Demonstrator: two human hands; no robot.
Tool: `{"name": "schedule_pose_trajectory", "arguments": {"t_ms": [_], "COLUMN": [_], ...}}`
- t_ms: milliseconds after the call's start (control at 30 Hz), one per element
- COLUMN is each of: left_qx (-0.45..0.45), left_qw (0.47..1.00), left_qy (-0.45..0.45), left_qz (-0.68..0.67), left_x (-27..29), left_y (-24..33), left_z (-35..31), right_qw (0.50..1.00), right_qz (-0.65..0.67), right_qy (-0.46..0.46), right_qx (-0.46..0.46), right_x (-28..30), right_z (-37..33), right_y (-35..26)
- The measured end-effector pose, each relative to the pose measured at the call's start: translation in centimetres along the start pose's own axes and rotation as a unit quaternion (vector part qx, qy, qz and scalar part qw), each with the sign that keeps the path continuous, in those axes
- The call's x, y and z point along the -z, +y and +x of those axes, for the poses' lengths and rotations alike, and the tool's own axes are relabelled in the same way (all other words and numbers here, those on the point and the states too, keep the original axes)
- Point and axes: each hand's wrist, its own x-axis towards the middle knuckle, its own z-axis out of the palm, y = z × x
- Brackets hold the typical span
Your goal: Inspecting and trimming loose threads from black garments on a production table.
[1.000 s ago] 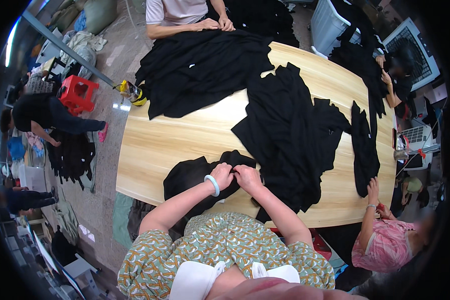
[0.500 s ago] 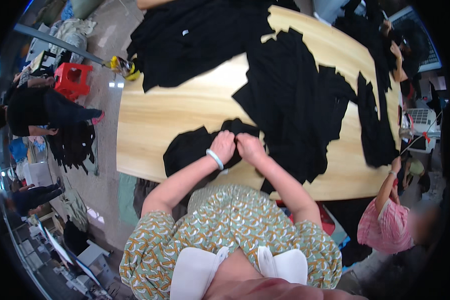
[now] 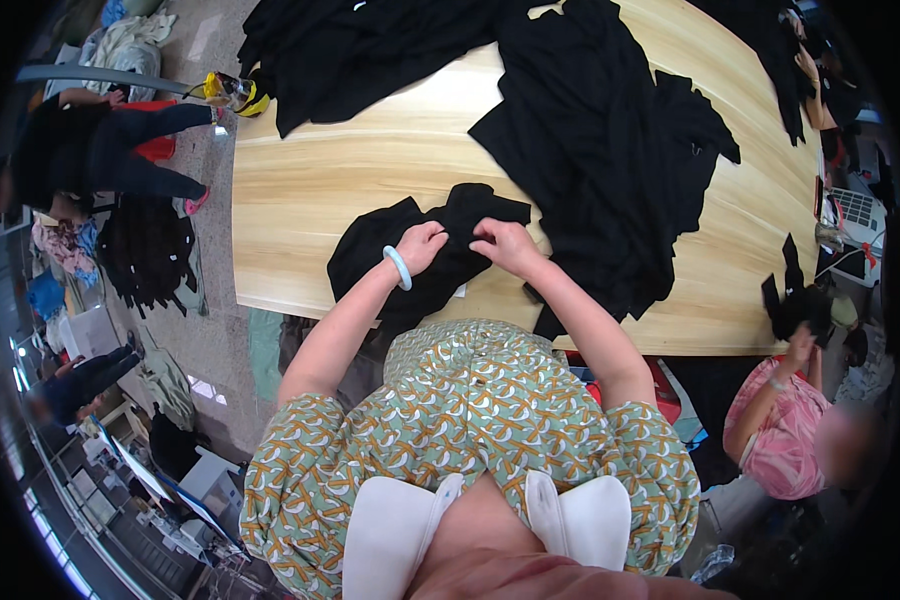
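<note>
A black knit garment (image 3: 375, 252) lies bunched at the near edge of the pale wooden table (image 3: 305, 215). Over its middle, my left hand (image 3: 422, 248), with a pale bangle on the wrist, has thumb and fingertips pinched together on the black cloth. A short gap to the right, my right hand (image 3: 507, 246) bends its fingers toward the thumb at the same garment. Black cloth shows between the two hands; what lies right under the fingertips is too small to make out. A small white tag (image 3: 460, 291) shows at the garment's near side.
A large heap of black garments (image 3: 595, 150) lies just right of my hands, and more black clothing (image 3: 370, 60) covers the far left. A co-worker in pink (image 3: 780, 430) handles black cloth at the right edge. Another person (image 3: 100, 140) stands on the left floor.
My hands have moved apart from where they met over the garment. The table sits higher in view. At right, the co-worker's black piece has been drawn off the table toward them.
</note>
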Motion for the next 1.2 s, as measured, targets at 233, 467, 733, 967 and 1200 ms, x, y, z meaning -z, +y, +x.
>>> {"name": "schedule_pose_trajectory", "arguments": {"t_ms": [233,467,733,967,1200], "left_qx": [0.076,-0.063,-0.011,-0.028,0.115], "left_qw": [0.984,0.930,0.901,0.926,0.930], "left_qy": [0.043,-0.031,-0.042,0.016,0.012], "left_qz": [0.153,0.362,0.432,0.375,-0.350], "left_x": [-0.6,-3.7,-6.0,-5.0,-1.9], "left_y": [2.5,3.8,0.0,-0.1,2.0], "left_z": [1.0,3.4,4.6,4.1,3.3], "right_qw": [0.996,0.987,0.988,0.993,0.991], "right_qz": [-0.060,-0.133,-0.143,-0.013,0.060], "right_qy": [-0.014,-0.011,0.007,0.033,0.104], "right_qx": [-0.059,-0.095,-0.054,-0.116,-0.050], "right_x": [-1.6,-4.6,-5.8,-6.3,0.8], "right_z": [-1.7,-2.6,-2.9,-1.9,-1.4], "right_y": [1.8,4.3,3.6,5.2,1.8]}}
